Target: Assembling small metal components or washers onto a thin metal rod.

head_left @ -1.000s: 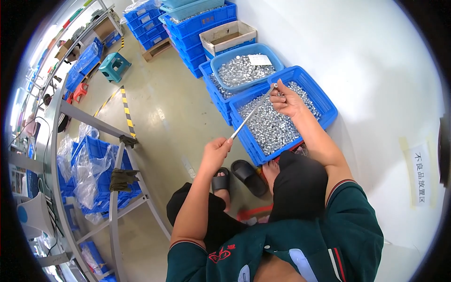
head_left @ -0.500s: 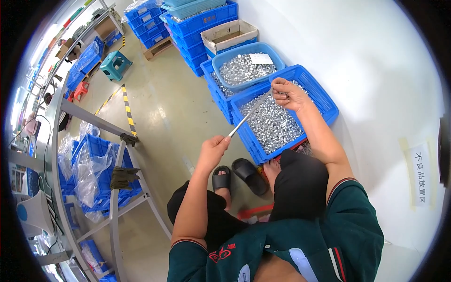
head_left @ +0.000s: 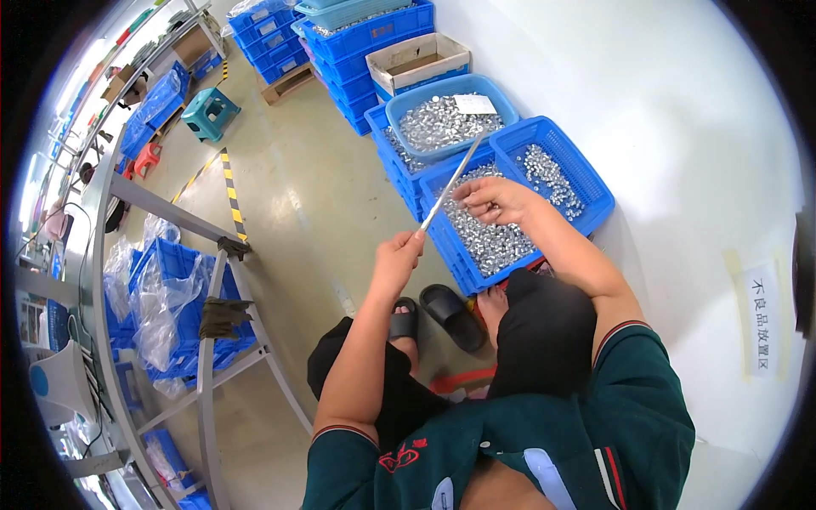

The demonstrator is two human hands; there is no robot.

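Observation:
My left hand (head_left: 399,262) is closed around the near end of a thin silver rod (head_left: 450,187), which slants up and away to the right. The rod's far end is free, above the rim of a light blue basket (head_left: 508,115). Close to the rod's middle is my right hand (head_left: 501,202), fingers curled and fingertips drawn together; whether a small piece is between them is too small to tell. Beneath it lie many small shiny metal parts (head_left: 489,242) in a blue bin (head_left: 463,276). A second blue bin (head_left: 586,166) beside it holds more of them.
Behind the bins stand an open white box (head_left: 416,64) and stacked blue crates (head_left: 340,81). On the left are a grey metal frame (head_left: 208,374) and plastic-wrapped blue crates (head_left: 183,297). A loose black slipper (head_left: 452,319) lies by my feet. A white wall (head_left: 680,170) is at right.
My right hand has moved left and nearer me, from the rod's far end to beside its middle. The rod now points more steeply away, with its far end free.

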